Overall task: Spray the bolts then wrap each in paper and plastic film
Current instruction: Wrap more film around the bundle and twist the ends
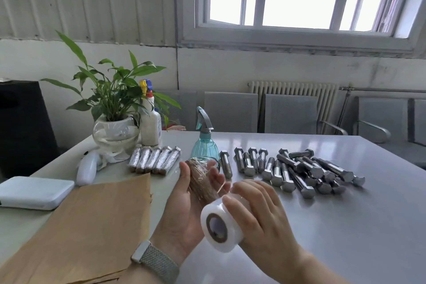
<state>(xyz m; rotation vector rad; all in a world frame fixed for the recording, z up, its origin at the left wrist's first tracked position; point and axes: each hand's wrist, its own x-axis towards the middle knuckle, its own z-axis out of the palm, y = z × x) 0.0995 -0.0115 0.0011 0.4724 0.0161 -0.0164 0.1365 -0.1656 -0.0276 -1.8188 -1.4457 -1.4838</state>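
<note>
My left hand (pixel 184 198) cradles a paper-wrapped bolt (pixel 201 180), fingers curled up around it, clear film already over its upper end. My right hand (pixel 255 212) grips the roll of plastic film (pixel 221 221) just below that bolt, fingers bent over the roll's side, and a thin twisted strand of film runs between roll and bolt. A watch band (pixel 154 258) sits on my left wrist. Under my left forearm lie sheets of brown paper (pixel 92 226) on the bench (pixel 345 226). Beyond my hands stands the teal spray bottle (pixel 205 145); left of it lie five wrapped bolts (pixel 154 159) side by side, right of it a heap of bare bolts (pixel 295 168). A potted plant (pixel 113 108) stands at the far left corner.
</note>
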